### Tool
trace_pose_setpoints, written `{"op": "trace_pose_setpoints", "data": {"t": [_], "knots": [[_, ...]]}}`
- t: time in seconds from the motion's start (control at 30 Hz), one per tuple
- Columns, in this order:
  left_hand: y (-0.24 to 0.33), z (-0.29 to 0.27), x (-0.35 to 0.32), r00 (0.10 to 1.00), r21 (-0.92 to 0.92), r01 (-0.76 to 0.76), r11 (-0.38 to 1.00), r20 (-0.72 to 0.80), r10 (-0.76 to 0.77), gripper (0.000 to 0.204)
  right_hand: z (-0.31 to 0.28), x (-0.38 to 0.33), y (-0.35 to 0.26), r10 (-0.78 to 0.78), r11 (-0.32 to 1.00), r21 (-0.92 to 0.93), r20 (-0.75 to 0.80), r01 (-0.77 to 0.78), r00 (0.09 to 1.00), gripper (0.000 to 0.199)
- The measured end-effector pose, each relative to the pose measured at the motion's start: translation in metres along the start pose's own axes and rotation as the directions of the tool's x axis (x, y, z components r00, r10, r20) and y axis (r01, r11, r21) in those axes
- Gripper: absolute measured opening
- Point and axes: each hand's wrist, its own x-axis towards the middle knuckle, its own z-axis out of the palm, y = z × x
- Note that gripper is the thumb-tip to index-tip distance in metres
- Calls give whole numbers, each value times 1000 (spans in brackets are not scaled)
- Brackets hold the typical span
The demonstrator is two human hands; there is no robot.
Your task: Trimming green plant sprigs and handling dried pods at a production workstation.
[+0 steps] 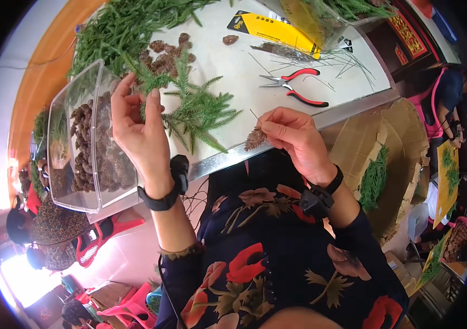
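My right hand (291,134) is closed in a pinch on a small brown pine cone (255,139) with a thin wire sticking up from it, held just over the table's near edge. On the left, my left hand (141,118) is raised with its fingers curved and apart. Beside its fingertips lies a green artificial pine sprig (198,109); whether they touch it I cannot tell. A loose group of pine cones (163,61) sits just beyond that hand. Pliers with red and black handles (294,86) rest spread on the white table (231,74).
A clear plastic bin (99,137) full of pine cones stands left of my left hand. Green sprigs (129,24) are heaped at the far left. Thin wires (354,66) and a yellow-and-black package (274,30) lie at the far right. A torn cardboard box (403,164) holding greenery stands at right.
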Motion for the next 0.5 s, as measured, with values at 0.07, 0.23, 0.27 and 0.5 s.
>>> {"op": "trace_pose_setpoints", "data": {"t": [0.07,0.23,0.27,0.5], "knots": [[2,-2,-9,999,-76,29,997,-34,-31,35,14,4,-7,-50,998,-46,22,51,999,9],[3,-8,-19,996,-209,86,974,-16,-91,35,49,12,-24,-195,961,-176,117,214,974,8],[2,-10,-19,993,-204,114,972,-3,-117,33,54,14,-27,-217,950,-195,147,243,965,8],[-5,-14,-21,990,-163,116,980,-55,-126,21,76,25,-30,-227,931,-245,199,272,953,8]]}}
